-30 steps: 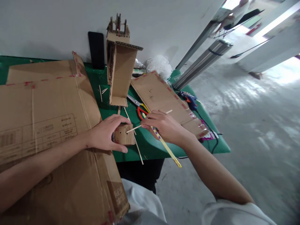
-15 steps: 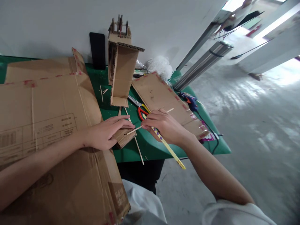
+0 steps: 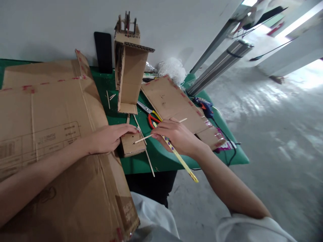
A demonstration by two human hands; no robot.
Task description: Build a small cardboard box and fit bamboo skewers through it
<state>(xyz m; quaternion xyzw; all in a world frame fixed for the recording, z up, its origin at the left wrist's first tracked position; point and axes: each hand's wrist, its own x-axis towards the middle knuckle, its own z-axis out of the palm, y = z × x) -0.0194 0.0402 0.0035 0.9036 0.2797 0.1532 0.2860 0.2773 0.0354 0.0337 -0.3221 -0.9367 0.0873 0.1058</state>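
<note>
My left hand (image 3: 109, 137) grips a small cardboard box (image 3: 132, 147) at its far left part, fingers bent over its top. Two small holes show in that box's upper face. My right hand (image 3: 174, 135) is closed on a thin wooden stick (image 3: 143, 138), whose tip touches the box top at the nearer hole. A yellow pencil with purple dots (image 3: 179, 156) is also held in my right hand, slanting down towards me. Another wooden stick (image 3: 150, 163) lies beside the box. Scissors with red and yellow handles (image 3: 151, 118) lie just beyond my right fingers.
A tall cardboard structure (image 3: 132, 75) stands behind the box, beside a black phone (image 3: 103, 52) leaning on the wall. Large cardboard (image 3: 55, 114) covers the left side. At right are a cardboard sheet (image 3: 174, 101), a blue glue gun (image 3: 205, 107) and a metal post (image 3: 222, 65).
The small box has turned and now lies flatter, showing its holes. My left hand has shifted back to its far left side. The right hand keeps the stick and pencil, nearly still.
</note>
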